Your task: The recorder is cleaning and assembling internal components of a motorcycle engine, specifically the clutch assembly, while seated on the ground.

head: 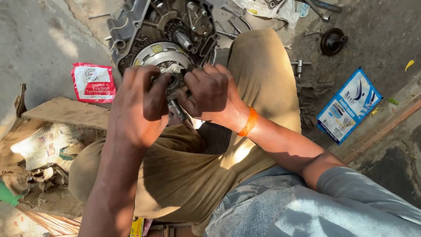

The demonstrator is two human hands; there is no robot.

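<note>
An opened motorcycle engine (175, 26) lies on the ground between my knees, its round silver clutch assembly (158, 53) facing up. Both hands meet over the clutch's lower edge. My left hand (140, 103) is closed around a small dark metal part (175, 83) at the clutch centre. My right hand (210, 92), with an orange band at the wrist, grips the same part from the right, and a dark shaft (179, 110) pokes out below the fingers. What exactly the fingers pinch is hidden.
A red and white packet (93, 82) lies left of the engine, a blue and white packet (348, 105) at right. A black round part (332, 41) and a small T-shaped tool (300, 66) rest on the ground behind. Torn cardboard with newspaper (44, 145) sits at left.
</note>
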